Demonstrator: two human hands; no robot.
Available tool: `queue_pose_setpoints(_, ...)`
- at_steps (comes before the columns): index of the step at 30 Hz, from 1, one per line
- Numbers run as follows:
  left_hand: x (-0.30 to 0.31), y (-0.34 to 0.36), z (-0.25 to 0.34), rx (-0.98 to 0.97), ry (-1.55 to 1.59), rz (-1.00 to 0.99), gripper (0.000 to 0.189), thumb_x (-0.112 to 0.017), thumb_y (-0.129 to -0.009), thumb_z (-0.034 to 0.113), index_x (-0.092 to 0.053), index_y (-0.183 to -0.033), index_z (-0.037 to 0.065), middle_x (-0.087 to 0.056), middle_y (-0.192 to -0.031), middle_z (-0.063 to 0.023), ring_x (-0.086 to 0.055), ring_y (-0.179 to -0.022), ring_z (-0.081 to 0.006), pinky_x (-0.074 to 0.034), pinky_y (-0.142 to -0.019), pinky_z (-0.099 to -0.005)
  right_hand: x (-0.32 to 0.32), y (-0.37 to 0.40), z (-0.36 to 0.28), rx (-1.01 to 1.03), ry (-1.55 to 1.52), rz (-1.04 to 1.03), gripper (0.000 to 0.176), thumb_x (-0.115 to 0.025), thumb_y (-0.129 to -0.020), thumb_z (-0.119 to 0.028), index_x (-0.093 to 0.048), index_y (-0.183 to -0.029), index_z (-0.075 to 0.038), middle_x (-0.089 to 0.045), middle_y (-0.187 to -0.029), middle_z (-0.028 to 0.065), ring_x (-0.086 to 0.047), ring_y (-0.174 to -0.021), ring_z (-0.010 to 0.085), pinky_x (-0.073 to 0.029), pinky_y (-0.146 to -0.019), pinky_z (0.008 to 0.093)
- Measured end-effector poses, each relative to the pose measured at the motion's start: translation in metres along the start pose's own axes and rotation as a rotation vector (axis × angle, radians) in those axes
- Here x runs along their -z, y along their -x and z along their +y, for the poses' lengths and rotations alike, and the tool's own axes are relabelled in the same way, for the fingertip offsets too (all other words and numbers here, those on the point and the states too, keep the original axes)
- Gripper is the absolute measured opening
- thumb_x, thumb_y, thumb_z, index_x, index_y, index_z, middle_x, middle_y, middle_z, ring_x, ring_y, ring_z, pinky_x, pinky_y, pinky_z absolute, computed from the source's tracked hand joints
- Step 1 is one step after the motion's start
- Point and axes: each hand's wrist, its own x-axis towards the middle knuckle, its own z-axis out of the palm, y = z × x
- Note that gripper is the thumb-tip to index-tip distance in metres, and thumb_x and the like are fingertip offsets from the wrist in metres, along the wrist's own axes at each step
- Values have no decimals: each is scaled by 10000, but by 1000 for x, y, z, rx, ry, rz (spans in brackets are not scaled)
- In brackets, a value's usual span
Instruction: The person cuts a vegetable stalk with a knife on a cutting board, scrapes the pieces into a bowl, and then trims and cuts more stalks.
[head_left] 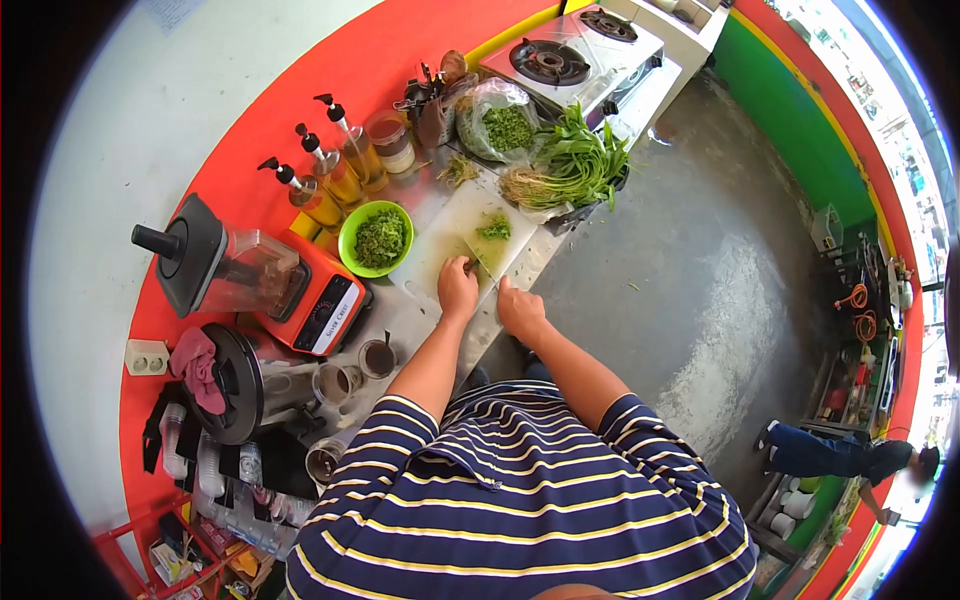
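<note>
My left hand (458, 285) rests on the white cutting board (450, 235), fingers curled over a bit of green herb at its near end. My right hand (518, 308) is closed around a knife handle; the thin blade (481, 266) points across the board toward my left fingers. A small pile of chopped greens (494, 229) lies at the board's far part. A green bowl (375, 240) full of chopped herbs stands just left of the board. A bunch of leafy greens with roots (570, 170) lies beyond the board.
An orange blender (255, 275) stands to the left, with pump bottles (335, 165) against the wall. A bag of greens (500, 125) and a gas stove (570, 55) sit further along the counter. Cups (375, 358) stand near my left elbow. Another person (840, 455) bends over at the right.
</note>
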Motion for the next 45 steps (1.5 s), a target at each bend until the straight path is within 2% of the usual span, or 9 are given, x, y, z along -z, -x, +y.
queue_pose_setpoints(4,5,0,1,47,-38,-97,79,-683,-812,39,-685,-885,8,-644,-903,-166,-621,-891,-372,-491,-802,-459,5,5,-5,49,127,52,150,-466,-953,-122,-487,-1071,-33,-739,-852,165,-742,-776,326,-584,-667,430)
queue_pose_setpoints(13,0,10,-9,-137,-97,85,109,-674,-794,53,-714,-880,0,-651,-876,-168,-627,-852,-371,-501,-780,-442,-3,-16,-3,56,74,29,214,-511,-924,-114,-469,-1112,-19,-737,-873,187,-741,-796,337,-591,-700,434)
queue_pose_setpoints(16,-2,11,-17,-188,-98,76,130,-684,-788,57,-724,-899,3,-654,-871,-165,-630,-841,-369,-506,-779,-438,13,-19,-3,95,97,-84,266,-521,-919,-113,-450,-1148,1,-726,-944,229,-732,-870,373,-586,-750,459)
queue_pose_setpoints(19,-5,9,-13,-73,-46,93,124,-701,-778,61,-722,-887,6,-652,-857,-164,-633,-822,-365,-507,-772,-438,6,-24,-3,7,-66,-266,309,-505,-960,-164,-397,-1185,18,-674,-1086,311,-658,-1056,453,-520,-910,512)
queue_pose_setpoints(22,-6,7,-6,35,-17,132,117,-717,-768,60,-722,-872,8,-655,-841,-164,-633,-793,-357,-507,-753,-440,1,-48,8,115,-61,-251,327,-510,-981,-225,-395,-1173,12,-678,-1083,302,-658,-1044,460,-521,-898,518)
queue_pose_setpoints(23,-5,5,-5,55,-41,107,110,-709,-777,61,-721,-878,21,-649,-846,-161,-619,-830,-357,-499,-775,-441,0,-58,9,138,28,-196,259,-503,-936,-117,-438,-1152,10,-706,-1028,260,-706,-981,405,-566,-832,483)
queue_pose_setpoints(27,-3,10,1,42,-150,123,84,-708,-786,69,-720,-865,42,-638,-831,-147,-600,-874,-350,-493,-785,-434,25,-63,22,264,97,-201,234,-468,-958,-142,-442,-1144,-4,-709,-1022,257,-710,-962,399,-567,-822,484)
queue_pose_setpoints(34,-10,10,12,131,-198,131,55,-710,-790,74,-724,-832,42,-651,-839,-142,-599,-874,-349,-500,-791,-428,35,-86,53,215,21,-176,289,-492,-977,-228,-445,-1163,-11,-690,-1024,291,-677,-964,463,-528,-858,543)
queue_pose_setpoints(45,-22,3,25,176,-284,170,77,-654,-784,77,-691,-820,19,-648,-851,-182,-600,-865,-397,-491,-785,-483,34,-77,42,533,71,-208,220,-503,-940,-131,-458,-1083,29,-695,-902,285,-703,-844,448,-579,-743,504)
